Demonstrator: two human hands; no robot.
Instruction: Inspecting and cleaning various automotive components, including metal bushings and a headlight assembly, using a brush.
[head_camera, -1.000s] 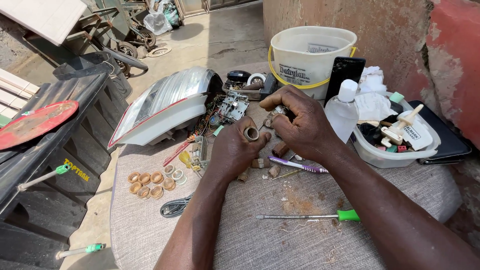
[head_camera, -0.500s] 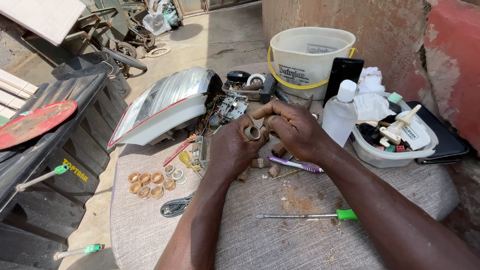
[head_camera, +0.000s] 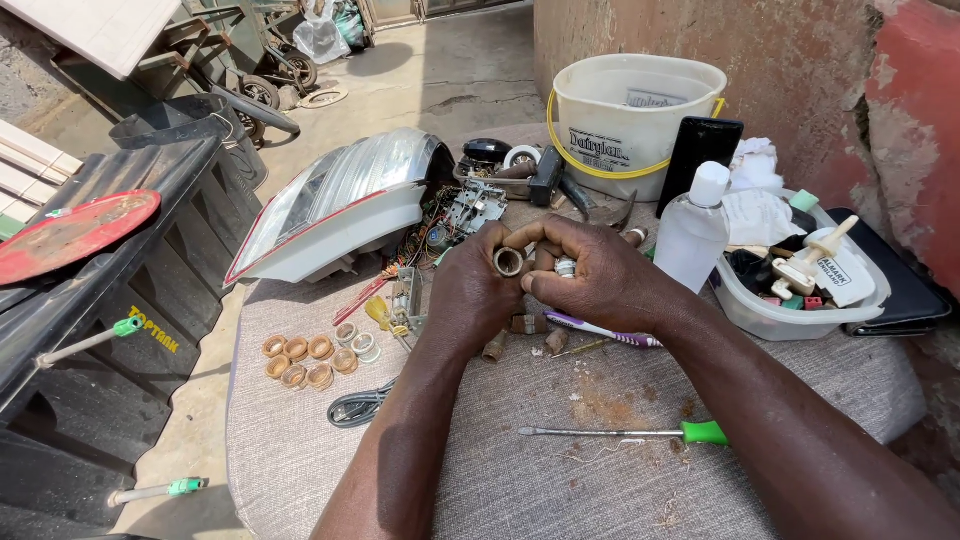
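Brass socket (head_camera: 508, 262) pinched in left hand (head_camera: 478, 290), right hand (head_camera: 590, 275) grip alongside.

Bare forearms, no sleeves, ringless fingers (head_camera: 540, 232)

— How much of the small brass socket (head_camera: 508, 262) shows?

— Only its open end; the left hand (head_camera: 470, 295) covers the body. The piece in the right hand (head_camera: 598, 280) is mostly hidden, so its kind can't be told.

— And farther off?

— The black phone (head_camera: 697, 160) stands behind the clear bottle (head_camera: 693, 232), its lower part concealed. The surface (head_camera: 480, 480) is cut off by the near edge.
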